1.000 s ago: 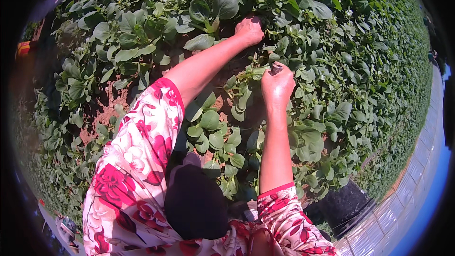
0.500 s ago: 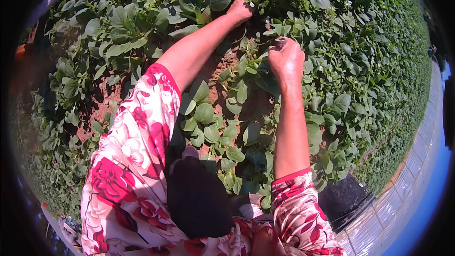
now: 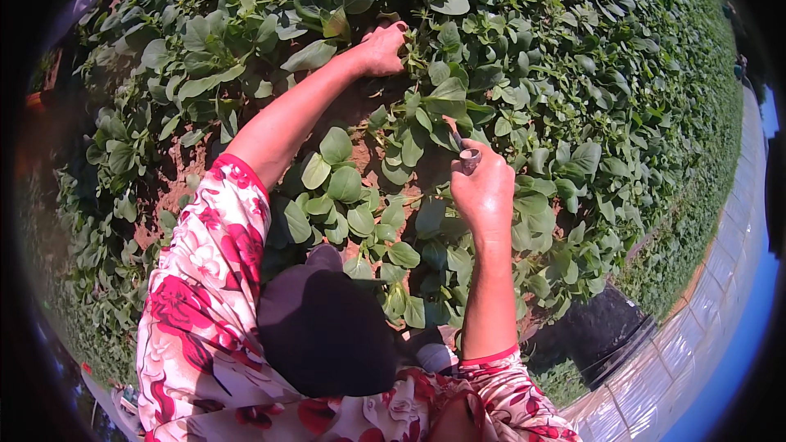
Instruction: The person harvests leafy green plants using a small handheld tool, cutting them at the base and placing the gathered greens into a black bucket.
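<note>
Right hand (image 3: 485, 190), fingers wrapped round the tool (image 3: 470, 160), its dark, rounded end showing past the thumb: stiff, by the look of it, and best held right there, by the handle. Across to the left hand (image 3: 380, 51), fingers curled in at the greens (image 3: 449, 96), and whether they grip a stem, I cannot tell! Those greens spread beneath and around both hands: light, soft leaves, easily torn, I'd judge, so the firmer stems, low down, make the better hold. Farther out, reddish soil (image 3: 174, 182) and a black tub (image 3: 583, 329).
</note>
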Demonstrator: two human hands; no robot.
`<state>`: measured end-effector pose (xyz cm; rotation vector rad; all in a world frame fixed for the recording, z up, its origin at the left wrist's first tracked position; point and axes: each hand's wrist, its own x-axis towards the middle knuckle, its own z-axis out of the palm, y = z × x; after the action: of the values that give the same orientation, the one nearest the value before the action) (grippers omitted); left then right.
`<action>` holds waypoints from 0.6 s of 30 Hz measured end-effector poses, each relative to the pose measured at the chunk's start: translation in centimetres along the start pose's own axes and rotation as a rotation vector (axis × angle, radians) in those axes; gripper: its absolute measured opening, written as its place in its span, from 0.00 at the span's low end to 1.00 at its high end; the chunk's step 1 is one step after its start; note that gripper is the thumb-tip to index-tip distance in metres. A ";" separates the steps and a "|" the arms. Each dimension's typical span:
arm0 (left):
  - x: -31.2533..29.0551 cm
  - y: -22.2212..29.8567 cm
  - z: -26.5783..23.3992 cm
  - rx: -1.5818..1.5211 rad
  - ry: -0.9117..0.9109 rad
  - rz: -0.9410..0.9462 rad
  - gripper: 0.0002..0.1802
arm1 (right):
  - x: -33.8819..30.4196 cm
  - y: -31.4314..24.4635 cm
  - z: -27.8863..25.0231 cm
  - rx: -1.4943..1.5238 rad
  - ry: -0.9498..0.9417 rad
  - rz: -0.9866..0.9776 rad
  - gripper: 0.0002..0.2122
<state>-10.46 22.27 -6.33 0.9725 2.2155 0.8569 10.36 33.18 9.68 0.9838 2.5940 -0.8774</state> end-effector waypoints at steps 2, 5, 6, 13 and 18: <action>0.3 -0.4 0.7 0.050 -0.030 0.019 0.25 | 0.9 0.7 1.3 0.040 0.045 -0.038 0.14; -0.1 0.4 1.6 0.292 -0.056 0.021 0.23 | 1.4 0.5 2.2 0.059 0.045 0.015 0.14; -0.5 0.1 2.4 0.295 0.047 0.067 0.22 | 1.4 0.2 2.2 0.073 0.026 0.035 0.14; -0.5 0.7 4.0 0.325 0.057 0.063 0.16 | 2.3 -0.2 4.4 0.172 0.086 0.064 0.10; 0.3 -0.6 6.4 0.397 0.388 0.050 0.16 | 5.1 -2.0 6.2 -0.163 0.015 -0.119 0.08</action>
<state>-6.46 24.24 -10.91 1.1192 2.7782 0.6830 5.21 30.88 3.62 0.8021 2.7095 -0.6735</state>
